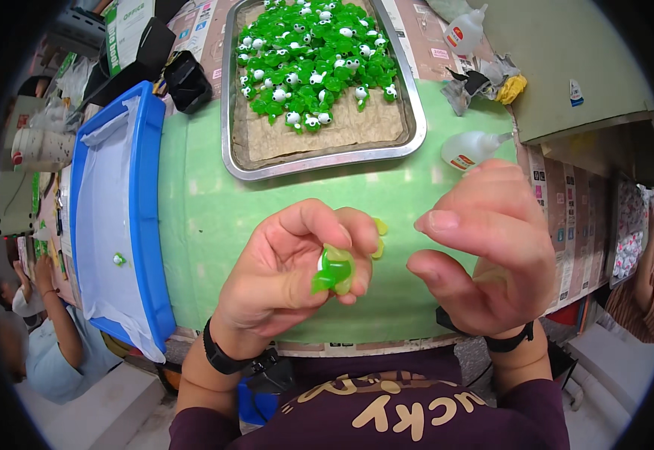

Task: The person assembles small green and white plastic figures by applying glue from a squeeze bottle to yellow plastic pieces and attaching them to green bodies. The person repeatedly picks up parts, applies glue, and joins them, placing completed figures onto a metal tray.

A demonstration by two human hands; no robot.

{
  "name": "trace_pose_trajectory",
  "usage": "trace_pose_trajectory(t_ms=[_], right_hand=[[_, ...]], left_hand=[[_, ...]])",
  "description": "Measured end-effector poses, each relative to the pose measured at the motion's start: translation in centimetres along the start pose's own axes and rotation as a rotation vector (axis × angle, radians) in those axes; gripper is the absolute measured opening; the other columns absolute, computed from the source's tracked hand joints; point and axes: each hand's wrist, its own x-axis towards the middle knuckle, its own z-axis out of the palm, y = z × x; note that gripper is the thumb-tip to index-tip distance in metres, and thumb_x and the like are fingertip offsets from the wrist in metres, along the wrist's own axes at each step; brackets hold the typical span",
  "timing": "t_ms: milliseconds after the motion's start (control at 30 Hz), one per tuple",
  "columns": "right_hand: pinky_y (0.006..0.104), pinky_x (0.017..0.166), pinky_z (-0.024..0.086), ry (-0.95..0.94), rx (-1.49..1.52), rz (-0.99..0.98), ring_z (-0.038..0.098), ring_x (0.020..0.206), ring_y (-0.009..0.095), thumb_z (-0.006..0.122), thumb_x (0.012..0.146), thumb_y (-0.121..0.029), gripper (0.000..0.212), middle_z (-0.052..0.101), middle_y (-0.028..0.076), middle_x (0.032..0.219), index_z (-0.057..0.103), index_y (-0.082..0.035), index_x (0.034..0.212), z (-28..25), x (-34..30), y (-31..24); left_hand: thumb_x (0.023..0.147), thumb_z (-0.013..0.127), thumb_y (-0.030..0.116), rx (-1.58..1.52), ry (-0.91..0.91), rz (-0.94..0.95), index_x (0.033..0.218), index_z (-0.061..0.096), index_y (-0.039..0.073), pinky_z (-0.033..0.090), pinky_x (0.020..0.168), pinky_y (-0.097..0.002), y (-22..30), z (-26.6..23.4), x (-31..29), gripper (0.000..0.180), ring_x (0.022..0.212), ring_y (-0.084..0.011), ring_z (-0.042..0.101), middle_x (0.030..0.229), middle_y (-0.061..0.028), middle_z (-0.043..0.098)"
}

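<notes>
My left hand point(267, 274) grips a small glossy green plastic figure point(334, 270) with a bit of white and a pale yellowish part at its right side. Thumb and fingers pinch it above the green mat point(207, 285). To the right, my right hand point(496, 247) is raised with thumb and forefinger apart and nothing visible between them; its other fingers are curled. Between the hands, pale yellow pieces point(379, 236) show just beyond my left fingertips, partly hidden by them. Beyond both hands, a metal tray point(327, 168) lined with brown paper holds many green and white figures point(319, 64).
At left stands a blue bin point(149, 202) lined with white sheet, one small figure point(119, 259) inside. Squeeze bottles point(466, 150) and crumpled foil point(458, 96) lie at right, near a grey cabinet point(574, 67). Other people's arms point(61, 315) show at both sides.
</notes>
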Motion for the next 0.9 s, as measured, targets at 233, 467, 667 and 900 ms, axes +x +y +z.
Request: trace_pose_trajectory(t_ms=[233, 467, 667, 900], right_hand=[[0.0327, 0.064, 0.039, -0.005, 0.023, 0.018, 0.051, 0.069, 0.019, 0.070, 0.074, -0.009, 0.034, 0.057, 0.007, 0.083, 0.053, -0.007, 0.103, 0.0, 0.0, -0.2], [0.0320, 0.064, 0.039, 0.019, 0.049, 0.036, 0.051, 0.068, 0.018, 0.070, 0.073, -0.006, 0.033, 0.056, 0.005, 0.083, 0.054, -0.008, 0.102, 0.5, -0.1, -0.3], [0.0326, 0.064, 0.039, 0.054, 0.058, 0.070, 0.051, 0.068, 0.019, 0.068, 0.070, 0.000, 0.035, 0.056, 0.005, 0.083, 0.055, -0.010, 0.101, 0.7, -0.1, -0.6], [0.0337, 0.064, 0.040, 0.021, 0.113, 0.039, 0.050, 0.067, 0.020, 0.065, 0.068, 0.006, 0.038, 0.055, 0.006, 0.081, 0.054, -0.009, 0.101, 0.5, -0.1, -0.1]], left_hand=[[0.077, 0.069, 0.008, -0.094, -0.048, 0.005, 0.099, 0.054, 0.007, 0.046, 0.067, -0.0248, -0.1, 0.3, 0.0, 0.027, 0.084, -0.0205, 0.057, 0.104, -0.0164, 0.052], [0.077, 0.069, 0.007, -0.089, -0.038, -0.008, 0.097, 0.053, 0.007, 0.047, 0.056, -0.0251, 0.0, 0.5, -0.3, 0.026, 0.070, -0.0216, 0.058, 0.102, -0.0188, 0.052], [0.076, 0.070, 0.008, -0.088, -0.002, 0.000, 0.094, 0.052, 0.007, 0.048, 0.056, -0.0265, 0.1, 0.7, -0.2, 0.025, 0.070, -0.0220, 0.058, 0.098, -0.0177, 0.052], [0.076, 0.071, 0.011, 0.008, -0.051, 0.141, 0.088, 0.048, 0.009, 0.045, 0.064, -0.0314, -0.5, 1.5, 0.0, 0.026, 0.071, -0.0237, 0.055, 0.084, -0.0122, 0.056]])
